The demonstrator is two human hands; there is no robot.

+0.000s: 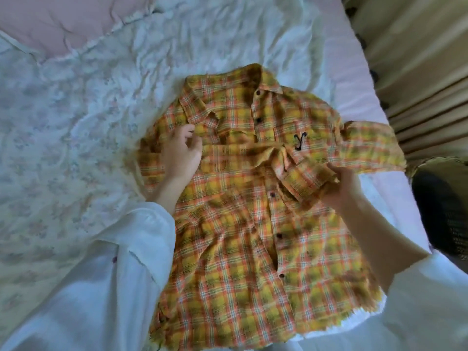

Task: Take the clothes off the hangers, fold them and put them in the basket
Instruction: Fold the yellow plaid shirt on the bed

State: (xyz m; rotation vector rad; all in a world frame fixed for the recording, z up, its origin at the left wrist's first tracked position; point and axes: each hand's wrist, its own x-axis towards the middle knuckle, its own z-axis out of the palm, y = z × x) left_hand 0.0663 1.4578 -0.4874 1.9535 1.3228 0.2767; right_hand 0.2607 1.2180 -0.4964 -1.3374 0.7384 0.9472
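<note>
A yellow and orange plaid shirt (243,224) lies front up on the bed, buttoned, collar pointing away from me. One sleeve is folded across the chest. My left hand (181,150) rests on the shirt's left shoulder area, fingers loosely curled, touching the cloth. My right hand (339,188) grips the cuff of the other sleeve (304,178), which is drawn in over the chest from the right. A dark woven basket (440,211) stands beside the bed at the right edge. No hanger is in view.
The bed is covered by a rumpled white floral sheet (76,135), with a pink quilt (55,24) at the far left corner. Beige curtains (417,72) hang at the right, past the bed's pink edge (354,79).
</note>
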